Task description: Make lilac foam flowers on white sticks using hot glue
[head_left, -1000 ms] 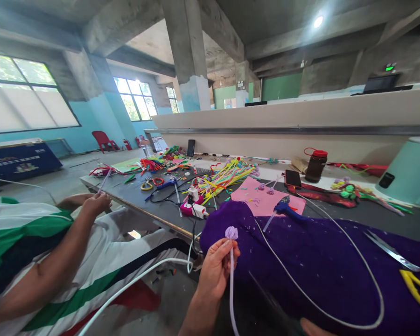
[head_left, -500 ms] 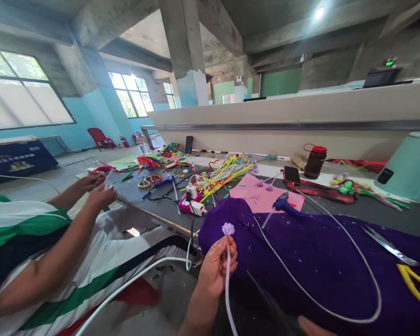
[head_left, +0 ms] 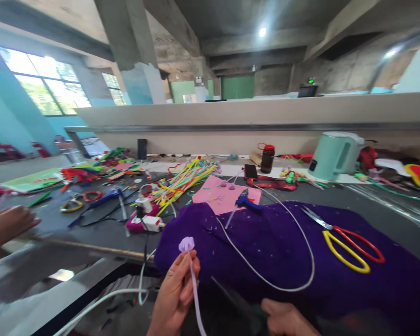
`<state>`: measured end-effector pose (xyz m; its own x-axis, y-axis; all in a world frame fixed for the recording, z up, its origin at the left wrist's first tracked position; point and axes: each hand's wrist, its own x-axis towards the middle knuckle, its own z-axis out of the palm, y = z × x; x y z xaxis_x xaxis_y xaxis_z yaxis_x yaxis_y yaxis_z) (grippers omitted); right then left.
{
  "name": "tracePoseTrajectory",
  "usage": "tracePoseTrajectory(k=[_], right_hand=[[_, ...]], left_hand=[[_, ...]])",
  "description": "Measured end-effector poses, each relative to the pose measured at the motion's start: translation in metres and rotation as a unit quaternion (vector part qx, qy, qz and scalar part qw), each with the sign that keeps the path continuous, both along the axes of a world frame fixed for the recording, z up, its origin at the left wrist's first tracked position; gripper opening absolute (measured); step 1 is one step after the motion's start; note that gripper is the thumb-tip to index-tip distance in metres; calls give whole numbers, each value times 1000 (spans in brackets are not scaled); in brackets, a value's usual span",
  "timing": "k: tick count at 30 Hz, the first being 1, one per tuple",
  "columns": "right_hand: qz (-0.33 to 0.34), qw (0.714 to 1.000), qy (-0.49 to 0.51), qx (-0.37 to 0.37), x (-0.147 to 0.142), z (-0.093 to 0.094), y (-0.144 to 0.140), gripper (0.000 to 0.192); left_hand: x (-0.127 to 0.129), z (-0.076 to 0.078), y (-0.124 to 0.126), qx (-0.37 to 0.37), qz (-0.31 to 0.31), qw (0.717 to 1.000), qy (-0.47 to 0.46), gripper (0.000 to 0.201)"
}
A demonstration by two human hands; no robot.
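My left hand (head_left: pixel 177 284) pinches a lilac pipe-cleaner flower (head_left: pixel 186 244) just under its head, with the long lilac stem (head_left: pixel 197 303) hanging down. At the bottom edge, my right hand (head_left: pixel 289 319) is closed around a dark tool (head_left: pixel 233 296) with a long, narrow tip; blur hides its exact kind. The tool's tip points up and left, apart from the flower. Beneath both hands a purple cloth (head_left: pixel 283 247) drapes over the table's front edge. Scissors (head_left: pixel 331 227) with one red and one yellow handle lie on it, right of my hands.
A blue glue gun (head_left: pixel 247 201) rests by a pink sheet (head_left: pixel 210 193), its pale cable (head_left: pixel 311 261) looping across the cloth. Left stands a power strip (head_left: pixel 150 221), with pipe cleaners (head_left: pixel 185 179) behind. A kettle (head_left: pixel 331 156) and bottle (head_left: pixel 268 158) stand farther back. Another person's hand (head_left: pixel 12 226) is at left.
The view has turned right, bringing the whole kettle and scissors into sight. My right hand has come up into view with the dark tool. My left hand still pinches the flower.
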<state>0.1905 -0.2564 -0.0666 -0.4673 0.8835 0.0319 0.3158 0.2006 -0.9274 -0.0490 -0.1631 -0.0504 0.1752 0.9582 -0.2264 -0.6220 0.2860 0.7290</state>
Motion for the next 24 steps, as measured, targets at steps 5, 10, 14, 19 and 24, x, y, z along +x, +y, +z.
tracePoseTrajectory(k=[5, 10, 14, 19, 24], right_hand=[[-67, 995, -49, 61, 10, 25, -2, 43], [-169, 966, -173, 90, 31, 35, -1, 23], [-187, 934, -247, 177, 57, 46, 14, 24], [-215, 899, -326, 198, 95, 53, 40, 28], [-250, 854, -426, 166, 123, 48, 83, 32]], left_hand=[[2, 4, 0, -9, 14, 999, 28, 29], [2, 8, -3, -10, 21, 999, 42, 28], [3, 5, -4, -24, 26, 999, 40, 30], [6, 1, -5, -46, 16, 998, 36, 30], [10, 0, -7, -62, 21, 998, 24, 28]])
